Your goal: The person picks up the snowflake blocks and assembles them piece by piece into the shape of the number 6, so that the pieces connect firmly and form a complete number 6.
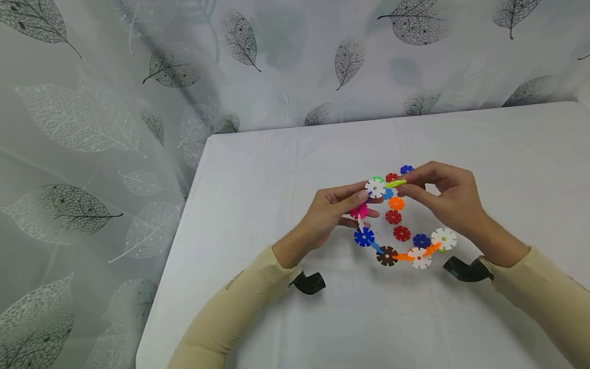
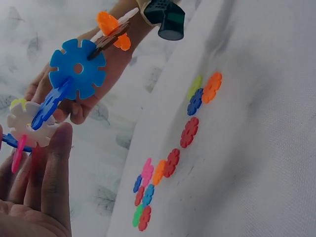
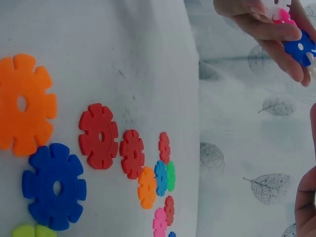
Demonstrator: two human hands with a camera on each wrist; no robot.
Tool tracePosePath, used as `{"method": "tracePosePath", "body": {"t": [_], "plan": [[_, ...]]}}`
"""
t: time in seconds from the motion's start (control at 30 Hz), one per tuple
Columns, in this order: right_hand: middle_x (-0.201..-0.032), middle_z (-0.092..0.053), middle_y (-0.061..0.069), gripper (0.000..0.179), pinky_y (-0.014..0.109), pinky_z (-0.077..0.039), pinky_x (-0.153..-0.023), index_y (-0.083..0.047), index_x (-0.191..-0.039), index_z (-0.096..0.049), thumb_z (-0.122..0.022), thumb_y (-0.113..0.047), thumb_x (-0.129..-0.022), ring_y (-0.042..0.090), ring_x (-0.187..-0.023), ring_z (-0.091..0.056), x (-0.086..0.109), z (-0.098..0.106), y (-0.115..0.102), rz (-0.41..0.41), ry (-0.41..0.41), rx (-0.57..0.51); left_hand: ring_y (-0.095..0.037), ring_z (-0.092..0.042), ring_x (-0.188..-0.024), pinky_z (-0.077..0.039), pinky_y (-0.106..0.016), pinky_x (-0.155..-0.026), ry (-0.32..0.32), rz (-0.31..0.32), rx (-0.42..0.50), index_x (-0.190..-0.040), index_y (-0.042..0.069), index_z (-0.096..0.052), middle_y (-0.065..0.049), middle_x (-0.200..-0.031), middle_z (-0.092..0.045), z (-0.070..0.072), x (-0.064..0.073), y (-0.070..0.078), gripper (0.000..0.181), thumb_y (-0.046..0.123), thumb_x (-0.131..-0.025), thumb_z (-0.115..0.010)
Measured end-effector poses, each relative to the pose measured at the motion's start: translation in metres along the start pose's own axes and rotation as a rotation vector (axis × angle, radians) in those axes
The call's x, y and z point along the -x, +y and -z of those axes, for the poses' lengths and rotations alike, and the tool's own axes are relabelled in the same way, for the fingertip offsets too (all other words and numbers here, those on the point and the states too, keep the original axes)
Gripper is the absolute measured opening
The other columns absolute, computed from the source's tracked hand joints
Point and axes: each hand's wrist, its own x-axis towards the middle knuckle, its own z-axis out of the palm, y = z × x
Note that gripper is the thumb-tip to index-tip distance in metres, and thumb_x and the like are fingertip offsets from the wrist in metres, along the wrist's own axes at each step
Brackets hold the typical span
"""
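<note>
A person's right hand (image 1: 449,192) held a yellow disc (image 1: 395,183) in a narrow pinch, thumb and fingers drawn together on it, the piece jutting from the fingertips toward the left hand (image 1: 324,212). That second grip was closed on the upper end of a chain of discs (image 1: 364,239), its thumb at the edge of a white disc (image 1: 379,191) and beside a partly covered pink disc (image 1: 358,212). The yellow and white pieces met at their rims; whether their slots were locked could not be told.

From the left grip the chain hung down and curved toward the right forearm, passing through a brown disc (image 1: 386,252) and alternating face-on and edge-on pieces. All appeared to be thin, smooth plastic, round, with notched, petal-like rims; those seen face-on in the wrist views had a hole at the centre.

Beyond the hands, loose discs (image 3: 89,136) in red, orange, blue, pink and green lay flat on a smooth white worktop (image 1: 258,195). Plain beige sleeves (image 1: 249,292) covered the forearms, with dark, curved fittings (image 1: 310,283) at the wrists. Behind hung a pale curtain (image 1: 286,61) printed with veined leaves.
</note>
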Motion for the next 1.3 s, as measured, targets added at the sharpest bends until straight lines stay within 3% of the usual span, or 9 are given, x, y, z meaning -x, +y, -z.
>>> {"method": "tracePosePath", "body": {"t": [0.27, 0.53, 0.73, 0.87, 0.93, 1.03, 1.13, 1.23, 1.3], "plan": [[-0.095, -0.073, 0.007, 0.036, 0.016, -0.054, -0.076, 0.006, -0.100, -0.072, -0.075, 0.028, -0.071, 0.010, -0.086, -0.068, 0.0000, 0.0012, 0.0000, -0.014, -0.008, -0.008, -0.027, -0.074, -0.097, -0.058, -0.031, -0.070, -0.010, 0.003, 0.004, -0.139, 0.017, -0.064, -0.007, -0.117, -0.074, 0.0004, -0.0014, -0.0021, 0.035, 0.022, -0.104, -0.059], [-0.089, -0.072, 0.009, 0.038, 0.013, -0.050, -0.072, 0.006, -0.098, -0.073, -0.078, 0.028, -0.067, 0.006, -0.081, -0.063, 0.0009, -0.0009, 0.0000, 0.009, 0.011, 0.077, -0.025, -0.074, -0.097, -0.059, -0.032, -0.072, -0.030, 0.001, -0.005, -0.140, 0.014, -0.062, -0.007, -0.118, -0.073, 0.0009, -0.0017, -0.0011, 0.037, 0.023, -0.104, -0.059], [-0.085, -0.073, 0.007, 0.043, 0.015, -0.047, -0.070, 0.001, -0.095, -0.076, -0.084, 0.025, -0.061, 0.003, -0.081, -0.060, -0.0027, 0.0030, -0.0016, 0.067, -0.001, 0.153, -0.031, -0.073, -0.098, -0.060, -0.038, -0.077, -0.029, -0.028, -0.031, -0.140, 0.012, -0.062, -0.007, -0.118, -0.073, -0.0024, -0.0015, -0.0012, 0.037, 0.021, -0.104, -0.059], [-0.086, -0.075, 0.008, 0.044, 0.015, -0.049, -0.073, -0.001, -0.094, -0.077, -0.085, 0.024, -0.058, 0.000, -0.084, -0.065, -0.0048, 0.0064, -0.0015, 0.118, -0.024, 0.166, -0.027, -0.075, -0.094, -0.060, -0.040, -0.077, -0.023, -0.047, -0.059, -0.139, 0.011, -0.063, -0.007, -0.117, -0.074, -0.0040, -0.0012, -0.0020, 0.036, 0.020, -0.104, -0.059], [-0.087, -0.076, 0.009, 0.035, 0.015, -0.049, -0.074, -0.001, -0.095, -0.077, -0.087, 0.016, -0.066, -0.002, -0.086, -0.065, -0.0045, 0.0072, -0.0018, 0.137, -0.037, 0.169, -0.024, -0.075, -0.093, -0.061, -0.039, -0.075, -0.021, -0.054, -0.083, -0.139, 0.011, -0.063, -0.007, -0.116, -0.074, -0.0044, -0.0006, -0.0022, 0.036, 0.020, -0.104, -0.059], [-0.089, -0.076, 0.009, 0.018, 0.015, -0.049, -0.074, -0.001, -0.097, -0.077, -0.083, -0.012, -0.084, -0.003, -0.088, -0.065, -0.0036, 0.0069, -0.0021, 0.160, -0.049, 0.164, -0.024, -0.075, -0.092, -0.061, -0.037, -0.073, -0.014, -0.054, -0.096, -0.138, 0.012, -0.064, -0.006, -0.113, -0.075, -0.0047, 0.0000, -0.0031, 0.035, 0.019, -0.104, -0.059], [-0.090, -0.076, 0.010, 0.035, 0.016, -0.050, -0.075, 0.000, -0.098, -0.076, -0.073, -0.034, -0.090, -0.002, -0.089, -0.066, -0.0029, 0.0056, -0.0019, 0.165, -0.061, 0.152, -0.025, -0.075, -0.093, -0.061, -0.037, -0.073, -0.010, -0.050, -0.087, -0.137, 0.011, -0.065, -0.007, -0.113, -0.075, -0.0055, 0.0002, -0.0038, 0.034, 0.018, -0.104, -0.059], [-0.090, -0.076, 0.011, 0.034, 0.015, -0.050, -0.077, 0.002, -0.096, -0.075, -0.074, -0.031, -0.089, -0.003, -0.089, -0.065, -0.0019, 0.0041, -0.0001, 0.160, -0.059, 0.149, -0.025, -0.075, -0.094, -0.061, -0.036, -0.072, -0.017, -0.052, -0.080, -0.137, 0.009, -0.064, -0.008, -0.115, -0.074, -0.0067, -0.0002, -0.0046, 0.034, 0.017, -0.104, -0.059], [-0.090, -0.076, 0.012, 0.023, 0.014, -0.050, -0.078, 0.002, -0.095, -0.075, -0.079, -0.019, -0.087, -0.005, -0.089, -0.064, -0.0015, 0.0040, 0.0007, 0.152, -0.057, 0.157, -0.024, -0.075, -0.094, -0.061, -0.035, -0.072, -0.023, -0.054, -0.083, -0.137, 0.009, -0.065, -0.008, -0.115, -0.074, -0.0076, -0.0008, -0.0049, 0.034, 0.018, -0.104, -0.058]]}}
